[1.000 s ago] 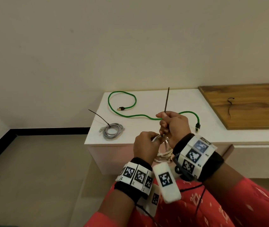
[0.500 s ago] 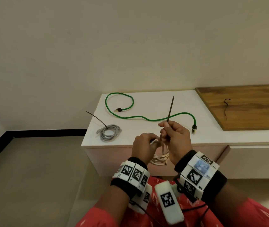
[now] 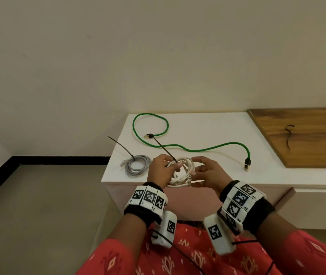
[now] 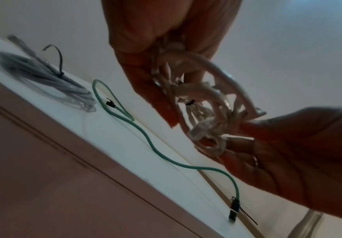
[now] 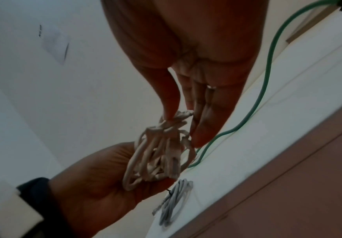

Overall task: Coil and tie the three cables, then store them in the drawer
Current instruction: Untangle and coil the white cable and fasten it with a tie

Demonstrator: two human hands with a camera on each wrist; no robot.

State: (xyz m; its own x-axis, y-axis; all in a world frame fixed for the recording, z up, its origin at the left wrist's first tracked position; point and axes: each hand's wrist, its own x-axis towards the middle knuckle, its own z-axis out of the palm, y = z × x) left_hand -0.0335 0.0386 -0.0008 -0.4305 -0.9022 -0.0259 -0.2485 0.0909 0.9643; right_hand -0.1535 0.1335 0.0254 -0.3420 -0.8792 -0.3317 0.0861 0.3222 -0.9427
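A white coiled cable (image 3: 181,173) hangs between both hands over the front edge of the white cabinet (image 3: 207,126). A black zip tie (image 3: 164,148) is cinched round it, its tail pointing up and left. My left hand (image 3: 170,168) grips the coil's left side, fingers curled through the loops (image 4: 202,99). My right hand (image 3: 198,165) pinches the right side between thumb and fingers (image 5: 198,128). A grey coiled cable (image 3: 136,165), tied with a black zip tie, lies left of my hands. The green cable (image 3: 197,149) lies uncoiled across the top.
A wooden board (image 3: 316,147) lies on the right with a loose black zip tie (image 3: 288,135) on it. The pinkish drawer front (image 3: 188,203) is below the cabinet top, shut. Floor and a black skirting lie to the left.
My right hand has let go of the upright zip tie tail and moved to the coil's right side. The tail now leans up and left. The coil has risen towards the cabinet top.
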